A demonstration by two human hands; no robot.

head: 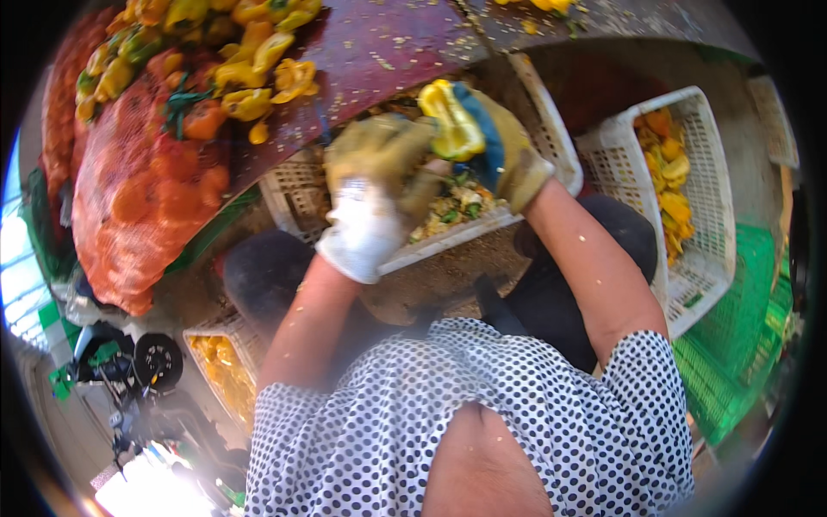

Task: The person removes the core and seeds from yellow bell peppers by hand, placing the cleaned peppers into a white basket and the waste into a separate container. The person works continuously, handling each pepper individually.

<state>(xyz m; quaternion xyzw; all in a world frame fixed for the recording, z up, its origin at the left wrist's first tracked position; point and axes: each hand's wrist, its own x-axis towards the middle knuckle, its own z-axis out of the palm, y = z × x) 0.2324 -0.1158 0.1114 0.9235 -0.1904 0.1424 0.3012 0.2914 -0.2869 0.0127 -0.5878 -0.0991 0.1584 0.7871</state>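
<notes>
My right hand, in a tan and blue work glove, grips a yellow pepper that is cut open, its pale hollow inside facing up. My left hand, in a tan glove with a white cuff, is blurred close beside the pepper's left side. Whether its curled fingers hold anything cannot be made out. Below both hands stands a white plastic crate with pepper cores, seeds and green scraps inside. Part of that crate is hidden by my hands.
Yellow and orange peppers lie on a seed-strewn dark red tabletop. An orange mesh sack of peppers hangs over its edge. Right of my knee, a white crate holds yellow peppers near green crates. Another crate stands left, near a motorbike.
</notes>
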